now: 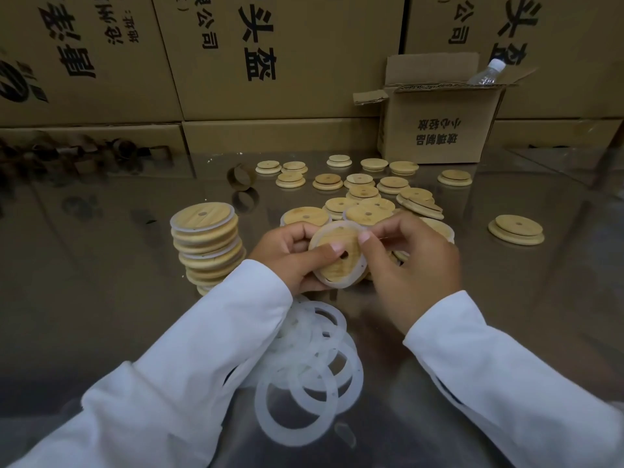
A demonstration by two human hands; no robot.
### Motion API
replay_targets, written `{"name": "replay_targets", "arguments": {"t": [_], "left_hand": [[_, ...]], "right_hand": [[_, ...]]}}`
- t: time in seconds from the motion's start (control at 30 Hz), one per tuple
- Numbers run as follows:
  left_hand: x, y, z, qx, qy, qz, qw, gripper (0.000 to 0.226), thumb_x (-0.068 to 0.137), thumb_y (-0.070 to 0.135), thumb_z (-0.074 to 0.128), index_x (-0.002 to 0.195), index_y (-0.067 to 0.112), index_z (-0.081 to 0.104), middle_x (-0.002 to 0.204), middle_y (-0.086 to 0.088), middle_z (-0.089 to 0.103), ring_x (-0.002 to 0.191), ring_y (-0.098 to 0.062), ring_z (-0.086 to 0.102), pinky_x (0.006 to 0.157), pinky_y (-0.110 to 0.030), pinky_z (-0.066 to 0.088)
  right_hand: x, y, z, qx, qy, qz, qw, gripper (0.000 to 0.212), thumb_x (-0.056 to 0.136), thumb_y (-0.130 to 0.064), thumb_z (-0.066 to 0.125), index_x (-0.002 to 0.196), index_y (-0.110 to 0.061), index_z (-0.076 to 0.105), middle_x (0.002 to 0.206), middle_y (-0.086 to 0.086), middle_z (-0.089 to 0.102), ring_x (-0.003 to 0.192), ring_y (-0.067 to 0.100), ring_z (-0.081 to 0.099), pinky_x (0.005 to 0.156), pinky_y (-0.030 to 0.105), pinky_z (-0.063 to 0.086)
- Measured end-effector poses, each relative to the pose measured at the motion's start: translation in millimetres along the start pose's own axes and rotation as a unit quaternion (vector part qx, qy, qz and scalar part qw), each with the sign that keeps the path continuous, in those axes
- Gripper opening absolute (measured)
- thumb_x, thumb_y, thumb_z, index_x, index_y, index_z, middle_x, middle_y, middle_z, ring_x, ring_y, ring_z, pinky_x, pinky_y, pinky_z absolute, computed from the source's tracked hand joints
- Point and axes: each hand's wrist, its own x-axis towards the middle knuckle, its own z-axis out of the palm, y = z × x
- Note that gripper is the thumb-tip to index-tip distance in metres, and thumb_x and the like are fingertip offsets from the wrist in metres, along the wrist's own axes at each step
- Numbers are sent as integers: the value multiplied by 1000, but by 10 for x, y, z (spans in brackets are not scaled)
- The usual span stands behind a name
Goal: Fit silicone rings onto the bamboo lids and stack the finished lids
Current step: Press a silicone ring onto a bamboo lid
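Note:
My left hand (290, 260) grips a round bamboo lid (337, 261) with a small centre hole, thumb pressed on its face. A white silicone ring (332, 283) sits around the lid's rim. My right hand (412, 261) pinches the ring's upper right edge between thumb and fingers. To the left stands a tall, slightly leaning stack of ringed lids (206, 244). Several loose silicone rings (314, 366) lie in a pile on the glossy table, below my hands. Bare bamboo lids (364, 194) are scattered behind my hands.
An open small carton (439, 126) stands at the back right with a plastic bottle (486, 74) in it. Large cartons (270, 62) wall off the back. Cardboard tape cores (241, 177) lie at the back left. A lone lid (516, 229) rests at the right.

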Motion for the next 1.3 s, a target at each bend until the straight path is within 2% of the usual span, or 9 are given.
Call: {"name": "replay_targets", "arguments": {"t": [0.27,0.43,0.53,0.63,0.73,0.83,1.03,1.17,1.3], "left_hand": [[3,-39,-35,77,-11,30,996,6,75,9,65,80,12,66,64,1,69,62,-12,65,60,-23,55],[0,-7,-62,113,-20,58,992,16,65,20,68,79,13,64,69,-2,68,69,-17,63,68,-27,53],[0,7,-68,111,-21,54,992,22,60,25,67,78,13,63,69,-2,67,70,-18,62,70,-30,51],[19,11,-76,89,-17,25,996,6,72,12,65,77,13,63,68,-3,67,69,-18,63,68,-31,53],[19,-9,-58,81,-1,18,997,5,73,9,66,75,12,63,63,0,67,64,-16,64,61,-27,54],[21,-9,-44,87,24,31,995,5,71,11,69,73,13,64,62,1,68,65,-17,64,63,-27,55],[19,50,-49,66,28,44,996,9,53,29,72,59,23,70,64,-1,69,67,-17,66,66,-29,55],[20,48,-54,72,31,39,996,17,50,33,70,63,21,71,66,-2,69,70,-21,65,70,-34,54],[42,63,-75,37,32,17,999,14,61,22,68,72,14,69,69,-3,69,68,-16,66,62,-26,57]], "right_hand": [[-5,1,-2,17,-57,9,998,18,81,-20,66,67,-28,58,69,-15,62,74,-1,58,61,8,44],[47,3,-38,73,-77,69,992,15,80,-18,69,66,-19,64,68,-7,66,71,10,63,72,27,53],[69,-2,-48,90,-83,89,989,14,79,-18,70,66,-19,65,68,-9,67,67,8,64,67,19,53],[77,-13,-52,102,-86,95,987,15,79,-18,70,66,-21,65,68,-10,67,67,4,63,59,9,49],[52,-17,-42,94,-92,96,987,13,79,-20,70,67,-24,65,70,-12,67,70,3,63,65,12,50],[8,-20,-18,78,-80,83,990,11,79,-23,70,71,-28,64,72,-15,66,70,0,63,70,20,51],[5,-44,-23,116,-42,77,989,15,78,-19,71,67,-29,66,70,-15,69,70,-1,65,67,15,54],[7,-61,-26,134,-54,101,984,16,78,-15,71,65,-23,66,69,-9,70,67,5,66,67,14,54],[44,-79,-47,169,-85,166,968,14,79,-15,71,66,-21,70,67,-6,72,67,5,68,65,15,54]]}}
